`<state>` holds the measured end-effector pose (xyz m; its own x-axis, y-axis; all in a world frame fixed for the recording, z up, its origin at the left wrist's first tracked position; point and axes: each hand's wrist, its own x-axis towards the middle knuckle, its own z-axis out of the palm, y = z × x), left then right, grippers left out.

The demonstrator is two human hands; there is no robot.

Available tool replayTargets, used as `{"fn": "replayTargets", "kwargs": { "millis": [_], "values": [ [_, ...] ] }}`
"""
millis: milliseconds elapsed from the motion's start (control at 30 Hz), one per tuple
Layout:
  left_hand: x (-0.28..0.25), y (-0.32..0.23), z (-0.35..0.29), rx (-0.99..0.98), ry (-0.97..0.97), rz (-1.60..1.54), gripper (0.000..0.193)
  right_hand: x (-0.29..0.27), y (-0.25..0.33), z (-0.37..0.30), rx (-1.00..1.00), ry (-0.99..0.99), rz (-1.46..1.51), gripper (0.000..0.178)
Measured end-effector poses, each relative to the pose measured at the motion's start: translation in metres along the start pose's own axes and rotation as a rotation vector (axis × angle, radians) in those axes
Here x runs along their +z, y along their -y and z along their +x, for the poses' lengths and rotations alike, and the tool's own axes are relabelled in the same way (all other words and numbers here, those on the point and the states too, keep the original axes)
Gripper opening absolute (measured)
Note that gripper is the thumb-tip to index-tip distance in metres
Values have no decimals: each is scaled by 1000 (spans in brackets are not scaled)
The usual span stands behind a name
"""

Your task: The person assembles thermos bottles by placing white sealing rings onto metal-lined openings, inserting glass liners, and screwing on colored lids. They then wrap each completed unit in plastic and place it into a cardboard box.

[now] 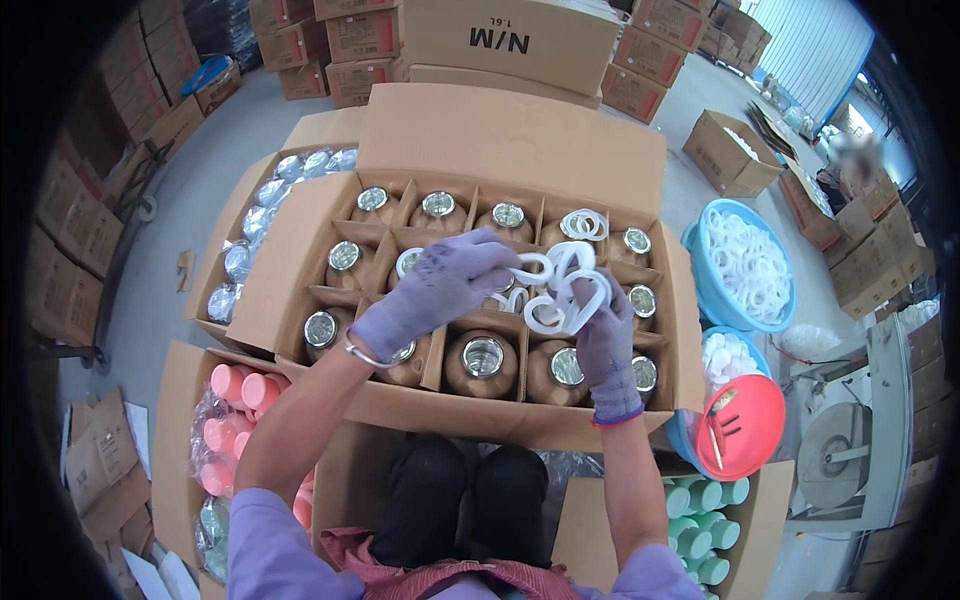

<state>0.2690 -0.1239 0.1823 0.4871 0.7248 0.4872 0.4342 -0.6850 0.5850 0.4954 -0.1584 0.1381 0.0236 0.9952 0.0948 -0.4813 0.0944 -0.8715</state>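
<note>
An open cardboard box (470, 408) with dividers stands before me, its cells holding brown rounded flasks (483, 365) with silvery mouths. Above it, my right hand (607, 350), in a purple-grey glove, is closed on a bunch of white plastic rings (560, 300). My left hand (445, 280), gloved alike, pinches one white ring (531, 267) at the bunch's left side. Another white ring (408, 262) sits round a flask mouth beside my left hand, partly hidden by it. More rings (584, 224) lie over a flask at the far right of the box.
At right stand a blue basin of white rings (748, 265), a blue basin with white pieces (728, 358) and a red bowl (750, 425). Boxes hold pink cups (222, 433), green cups (705, 530) and plastic-wrapped silvery items (255, 222). Stacked cartons (510, 40) rise behind.
</note>
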Motion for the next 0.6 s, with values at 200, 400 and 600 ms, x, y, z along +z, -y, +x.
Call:
{"fn": "replayTargets", "kwargs": {
  "millis": [200,400,600],
  "values": [
    [-38,23,-111,-260,49,304,16,-9,3,-10,-17,-5,116,29],
    [-37,19,-156,-161,177,502,20,-9,-9,-1,-252,37,-248,29],
    [-49,26,-148,61,387,481,29,-12,-5,-7,-17,-6,62,29]
  ]
}}
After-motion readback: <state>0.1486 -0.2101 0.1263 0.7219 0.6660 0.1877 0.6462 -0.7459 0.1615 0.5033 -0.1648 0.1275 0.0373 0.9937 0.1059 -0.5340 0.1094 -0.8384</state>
